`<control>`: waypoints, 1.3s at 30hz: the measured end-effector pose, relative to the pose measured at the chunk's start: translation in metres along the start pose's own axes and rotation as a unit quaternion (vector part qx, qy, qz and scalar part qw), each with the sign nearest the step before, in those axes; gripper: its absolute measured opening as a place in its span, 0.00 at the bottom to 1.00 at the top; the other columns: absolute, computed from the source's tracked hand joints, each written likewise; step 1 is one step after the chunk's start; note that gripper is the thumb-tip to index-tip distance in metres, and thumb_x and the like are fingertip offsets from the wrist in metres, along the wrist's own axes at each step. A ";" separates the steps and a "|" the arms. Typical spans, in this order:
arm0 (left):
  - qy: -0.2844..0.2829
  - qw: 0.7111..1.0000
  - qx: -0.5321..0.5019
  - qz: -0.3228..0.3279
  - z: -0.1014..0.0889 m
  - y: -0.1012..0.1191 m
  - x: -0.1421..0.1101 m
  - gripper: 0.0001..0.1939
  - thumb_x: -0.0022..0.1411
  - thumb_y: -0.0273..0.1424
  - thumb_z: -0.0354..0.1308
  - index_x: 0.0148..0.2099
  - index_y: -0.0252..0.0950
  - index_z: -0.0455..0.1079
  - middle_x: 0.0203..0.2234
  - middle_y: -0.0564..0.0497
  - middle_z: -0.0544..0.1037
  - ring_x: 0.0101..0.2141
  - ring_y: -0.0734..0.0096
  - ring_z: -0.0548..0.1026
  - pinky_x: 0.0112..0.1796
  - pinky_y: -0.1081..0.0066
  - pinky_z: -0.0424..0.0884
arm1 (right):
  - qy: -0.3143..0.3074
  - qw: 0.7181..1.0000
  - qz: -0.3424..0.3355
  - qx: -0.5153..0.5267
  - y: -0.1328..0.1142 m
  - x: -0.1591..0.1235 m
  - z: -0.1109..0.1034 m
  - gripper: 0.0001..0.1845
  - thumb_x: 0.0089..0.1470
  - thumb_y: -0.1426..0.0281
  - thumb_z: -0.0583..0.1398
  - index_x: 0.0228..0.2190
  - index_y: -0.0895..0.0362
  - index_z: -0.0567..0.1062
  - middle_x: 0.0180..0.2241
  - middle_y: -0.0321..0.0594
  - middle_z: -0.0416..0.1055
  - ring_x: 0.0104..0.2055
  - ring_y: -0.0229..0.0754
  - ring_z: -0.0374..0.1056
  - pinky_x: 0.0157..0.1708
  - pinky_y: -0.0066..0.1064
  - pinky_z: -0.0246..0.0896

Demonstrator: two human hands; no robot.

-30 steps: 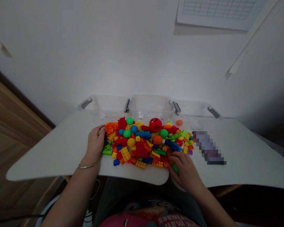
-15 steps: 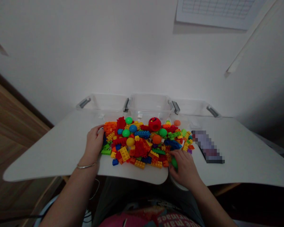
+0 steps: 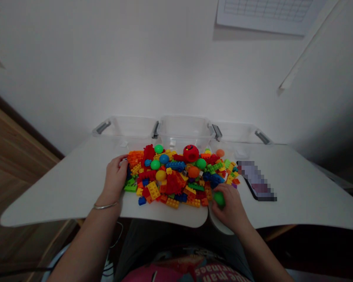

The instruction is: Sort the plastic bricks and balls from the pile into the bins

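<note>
The right hand (image 3: 231,205), at the near right corner of the brick pile (image 3: 176,183), has its thumb and fingers curled around a green ball (image 3: 219,199). Compared with a second ago, more of the ball shows between thumb and fingers, and the hand stands slightly farther along the pile's right side. In my judgement, the ball is now gripped rather than merely covered. The left hand (image 3: 114,175) rests against the pile's left edge, fingers bent beside the orange bricks (image 3: 135,157); whether it grips anything cannot be told. It remains at that edge throughout.

Dark blue pieces (image 3: 213,179) lie on the pile's right side, just beyond the right hand. A yellow ball (image 3: 161,176), a blue ball (image 3: 164,159) and a red round toy (image 3: 191,153) sit on top of the pile.

Behind the pile stand three clear boxes (image 3: 184,126); the pile lies between them and the person. To the pile's right, a phone-like device (image 3: 257,183), its face pixelated, lies on the white table (image 3: 61,188). The pile's loose bricks crowd the surface between the hands.
</note>
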State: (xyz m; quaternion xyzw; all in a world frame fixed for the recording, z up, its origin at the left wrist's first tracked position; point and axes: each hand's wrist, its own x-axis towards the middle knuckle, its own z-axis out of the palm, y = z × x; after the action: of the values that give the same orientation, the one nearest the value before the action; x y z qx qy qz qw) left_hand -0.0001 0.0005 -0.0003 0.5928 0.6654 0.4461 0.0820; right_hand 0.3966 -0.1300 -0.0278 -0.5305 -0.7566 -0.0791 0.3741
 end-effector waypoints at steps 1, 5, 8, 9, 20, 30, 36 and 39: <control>-0.002 1.000 0.000 -0.001 0.000 0.001 0.000 0.20 0.60 0.40 0.46 0.46 0.37 0.74 0.45 0.43 0.79 0.47 0.56 0.75 0.52 0.57 0.70 | 0.002 1.000 0.000 0.005 0.001 0.000 0.000 0.14 0.48 0.71 0.59 0.40 0.53 0.68 0.40 0.45 0.72 0.43 0.51 0.69 0.43 0.46 0.66; -0.002 1.000 0.003 -0.003 0.000 0.001 0.000 0.21 0.60 0.40 0.46 0.47 0.36 0.74 0.45 0.43 0.79 0.48 0.56 0.75 0.53 0.57 0.69 | 0.029 0.998 0.016 0.046 0.003 -0.002 0.002 0.18 0.53 0.65 0.62 0.46 0.53 0.68 0.42 0.45 0.71 0.44 0.50 0.69 0.43 0.46 0.68; 0.001 1.000 -0.002 0.000 0.000 -0.001 -0.001 0.22 0.60 0.41 0.46 0.47 0.36 0.74 0.45 0.43 0.79 0.48 0.56 0.75 0.52 0.57 0.70 | 0.075 0.992 0.061 0.076 0.006 -0.004 0.000 0.20 0.53 0.62 0.64 0.47 0.53 0.68 0.42 0.45 0.70 0.43 0.49 0.69 0.43 0.47 0.69; 0.001 1.000 -0.002 0.002 0.000 -0.001 -0.001 0.22 0.60 0.41 0.46 0.48 0.36 0.74 0.46 0.43 0.79 0.48 0.56 0.75 0.53 0.57 0.70 | 0.089 0.989 0.080 0.086 0.008 -0.004 -0.001 0.20 0.53 0.61 0.64 0.46 0.52 0.68 0.42 0.45 0.70 0.44 0.49 0.69 0.43 0.47 0.69; 0.002 1.000 0.004 0.008 -0.002 -0.001 0.001 0.21 0.60 0.40 0.45 0.46 0.37 0.74 0.44 0.43 0.79 0.48 0.54 0.75 0.52 0.55 0.69 | 0.265 0.939 0.170 0.140 0.069 0.139 -0.062 0.25 0.49 0.57 0.64 0.46 0.55 0.69 0.46 0.48 0.72 0.44 0.47 0.71 0.45 0.43 0.68; 0.007 1.000 0.008 0.017 -0.001 -0.002 0.001 0.22 0.59 0.40 0.45 0.46 0.36 0.74 0.44 0.42 0.79 0.48 0.53 0.74 0.53 0.54 0.68 | 0.017 0.932 0.360 -0.022 0.130 0.201 -0.038 0.28 0.45 0.62 0.63 0.49 0.57 0.70 0.46 0.50 0.75 0.44 0.51 0.72 0.45 0.43 0.65; 0.007 1.000 0.010 0.017 0.000 -0.003 0.001 0.21 0.59 0.39 0.45 0.46 0.37 0.74 0.44 0.43 0.79 0.48 0.55 0.74 0.52 0.56 0.68 | -0.091 0.917 0.384 -0.063 0.144 0.205 -0.027 0.26 0.42 0.63 0.66 0.44 0.55 0.73 0.39 0.46 0.78 0.43 0.52 0.73 0.43 0.43 0.65; 0.004 1.000 0.011 0.015 -0.001 -0.002 0.001 0.21 0.59 0.39 0.46 0.46 0.37 0.74 0.44 0.43 0.79 0.48 0.55 0.75 0.52 0.56 0.69 | -0.085 0.926 0.364 -0.057 0.150 0.204 -0.025 0.24 0.42 0.61 0.66 0.43 0.54 0.73 0.37 0.44 0.78 0.40 0.50 0.74 0.42 0.42 0.65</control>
State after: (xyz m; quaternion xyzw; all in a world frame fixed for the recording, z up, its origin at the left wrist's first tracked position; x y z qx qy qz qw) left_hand -0.0024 0.0008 -0.0011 0.6020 0.6616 0.4422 0.0663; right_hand 0.5054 0.0725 0.0810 -0.7945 -0.5345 0.0649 0.2808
